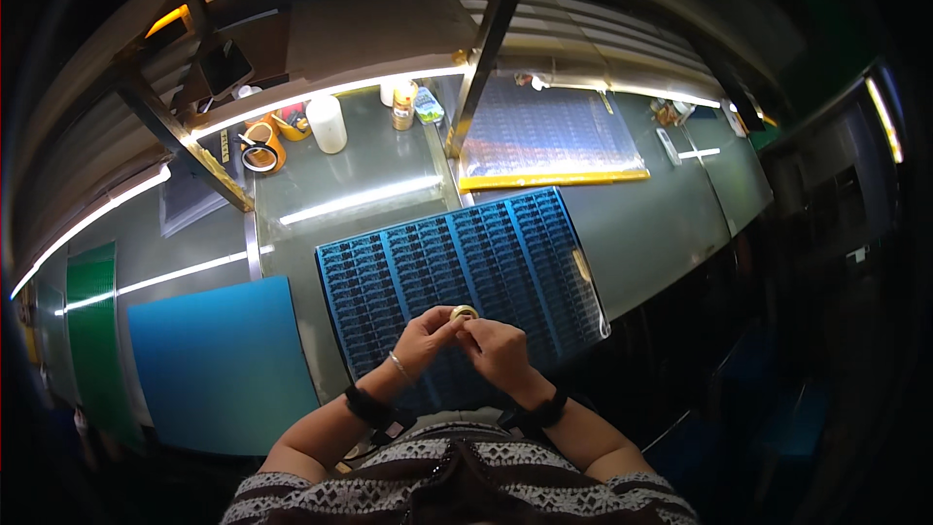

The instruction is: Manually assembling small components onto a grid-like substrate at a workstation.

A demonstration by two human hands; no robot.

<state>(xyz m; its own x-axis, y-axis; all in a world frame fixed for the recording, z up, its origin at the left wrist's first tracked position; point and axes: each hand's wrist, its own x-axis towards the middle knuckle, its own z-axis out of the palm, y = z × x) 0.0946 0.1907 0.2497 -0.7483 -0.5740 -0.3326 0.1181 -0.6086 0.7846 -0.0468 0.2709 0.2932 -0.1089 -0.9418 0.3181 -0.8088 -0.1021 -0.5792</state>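
Note:
Both hands meet over the near part of a blue sheet (pixel 457 262) covered in rows of dark printed blocks. A small yellowish roll of tape (pixel 465 312) sits between my fingertips. My left hand (pixel 424 342) is closed, its thumb and fingers pinching the roll from the left. From the right, my right hand (pixel 499 348) is closed too, its fingertips pressed at the roll's near edge. Whether a strip of tape hangs between the fingers is too small to tell. The printed sheet lies slightly turned on the bench under my hands.
A plain blue sheet (pixel 219 365) lies at left, beside a green strip (pixel 94 331). Larger tape rolls (pixel 260 151), a white cylinder (pixel 327 124) and a small bottle (pixel 402 107) stand further back. A yellow-edged clear stack (pixel 554 141) lies behind a metal post (pixel 478 68).

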